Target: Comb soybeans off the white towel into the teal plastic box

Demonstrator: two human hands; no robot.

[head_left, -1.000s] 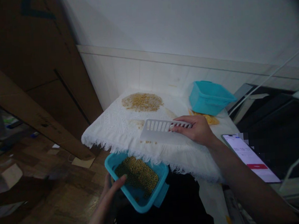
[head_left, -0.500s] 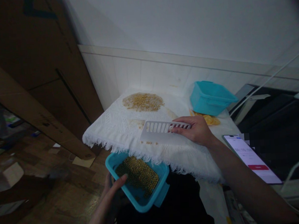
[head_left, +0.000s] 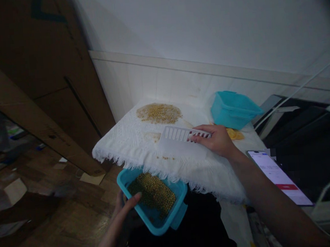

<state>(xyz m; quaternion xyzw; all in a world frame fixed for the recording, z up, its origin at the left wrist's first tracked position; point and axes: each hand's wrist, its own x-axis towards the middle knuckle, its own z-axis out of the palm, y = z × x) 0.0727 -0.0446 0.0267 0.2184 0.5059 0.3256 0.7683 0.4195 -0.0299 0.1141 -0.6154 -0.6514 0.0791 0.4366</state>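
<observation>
My left hand (head_left: 128, 210) grips the near left rim of a blue plastic basket (head_left: 158, 229), thumb inside it. Yellow soybeans (head_left: 161, 193) and darker green beans (head_left: 141, 191) lie in the basket, which is tucked under the cloth's fringed edge. In my right hand (head_left: 215, 140) is a flat white slotted plastic scraper (head_left: 180, 139), its slots toward the wall, held over the white cloth (head_left: 126, 137). A few loose soybeans (head_left: 165, 158) sit on the cloth in front of the scraper. Farther back is a pile of soybeans (head_left: 160, 113) on a stained patch.
A second blue basket (head_left: 229, 111) stands at the back right beside a yellow cloth (head_left: 235, 133). A lit phone (head_left: 279, 177) lies to the right, near a white cable (head_left: 295, 91). Tall cardboard (head_left: 67, 104) leans at the left. The wall (head_left: 178, 73) borders the table behind.
My right hand has shifted the scraper slightly away from the near edge, toward the wall, leaving the few loose beans behind on the cloth. My left hand and its basket have hardly moved.
</observation>
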